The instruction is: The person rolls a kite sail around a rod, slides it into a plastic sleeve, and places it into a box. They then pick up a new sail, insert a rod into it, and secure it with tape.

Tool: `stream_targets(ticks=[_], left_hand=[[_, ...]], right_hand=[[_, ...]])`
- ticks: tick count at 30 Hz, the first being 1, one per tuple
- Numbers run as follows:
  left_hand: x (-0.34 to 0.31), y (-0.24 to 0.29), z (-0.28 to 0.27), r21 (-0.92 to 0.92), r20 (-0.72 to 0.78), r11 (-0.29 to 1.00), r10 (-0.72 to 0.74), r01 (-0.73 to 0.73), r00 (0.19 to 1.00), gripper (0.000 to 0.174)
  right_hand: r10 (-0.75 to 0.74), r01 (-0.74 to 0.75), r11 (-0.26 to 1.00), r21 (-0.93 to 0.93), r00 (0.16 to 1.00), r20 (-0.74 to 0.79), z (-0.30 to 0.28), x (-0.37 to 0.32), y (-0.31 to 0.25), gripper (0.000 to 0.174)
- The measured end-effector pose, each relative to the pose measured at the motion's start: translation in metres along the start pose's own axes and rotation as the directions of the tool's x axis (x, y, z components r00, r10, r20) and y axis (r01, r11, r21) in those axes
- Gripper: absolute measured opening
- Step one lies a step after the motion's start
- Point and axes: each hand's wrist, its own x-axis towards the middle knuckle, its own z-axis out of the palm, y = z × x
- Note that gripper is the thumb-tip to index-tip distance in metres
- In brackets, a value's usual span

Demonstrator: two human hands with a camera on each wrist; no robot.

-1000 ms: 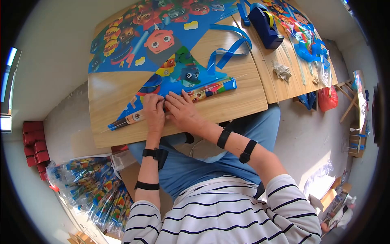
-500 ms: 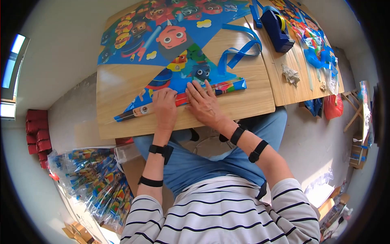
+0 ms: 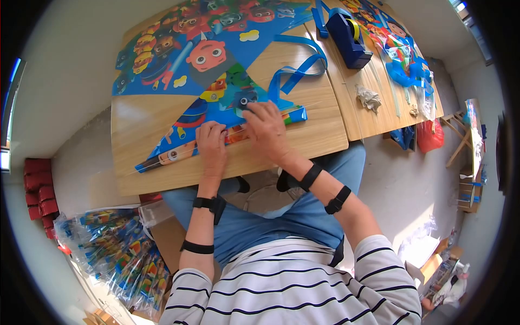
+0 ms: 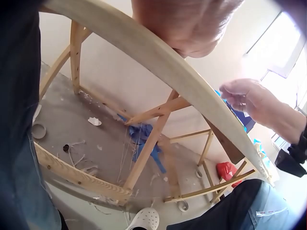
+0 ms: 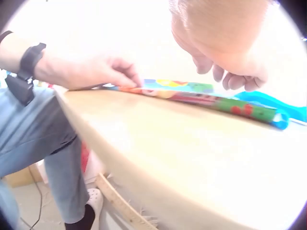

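Head view: the rolled edge of the cartoon-printed sheet (image 3: 171,155) lies on the wood-grain tabletop (image 3: 320,132), near the person's side. Left hand (image 3: 212,151) has its fingertips on the roll about mid-length; right hand (image 3: 267,132) is over its right part. Long axis slants from lower left, by the near edge, up to the right. The unrolled part tapers away from the person, towards the larger printed sheet (image 3: 162,59).

Left wrist view: right hand loosely bent, grasping nothing visible, above the table rim (image 4: 144,50). Left fingertips out of sight (this view alone cannot settle their grip); roll not seen.

Right wrist view: left thumb and fingers pinch the roll low against the wood. Right fingers hang, released, above it. The blue open end (image 5: 281,118) points right, away from the left hand.

Technique, my judgement: anchor with the left, spread the right fingers flat along the axis, and press evenly; uneven pressure could skew or loosen the roll.
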Motion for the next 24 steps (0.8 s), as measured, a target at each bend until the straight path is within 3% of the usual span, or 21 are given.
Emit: stream_targets(ticks=[2, 4, 7, 13, 24], left_hand=[[-0.001, -0.001, 0.001, -0.012, -0.003, 1.000, -0.010, 0.010, 1.000, 0.014], [-0.001, -0.001, 0.001, -0.018, -0.005, 1.000, -0.013, 0.013, 1.000, 0.014], [-0.001, 0.000, 0.000, -0.024, -0.010, 1.000, -0.015, 0.015, 1.000, 0.012], [-0.001, 0.001, -0.001, -0.033, -0.009, 0.999, -0.026, 0.026, 1.000, 0.010], [-0.001, 0.001, -0.001, -0.045, -0.007, 0.998, -0.049, 0.048, 0.999, 0.009]], right_hand=[[0.430, -0.431, 0.894, -0.122, 0.902, -0.036, -0.029, 0.022, 0.042, 0.018], [0.571, -0.569, 0.818, -0.087, 0.821, -0.005, -0.034, 0.024, 0.088, 0.015], [0.649, -0.661, 0.750, 0.006, 0.738, 0.187, -0.052, 0.035, 0.104, 0.018], [0.548, -0.533, 0.832, -0.150, 0.752, 0.366, -0.053, 0.058, 0.102, 0.017], [0.569, -0.488, 0.822, -0.293, 0.718, 0.401, -0.035, 0.065, 0.113, 0.016]])
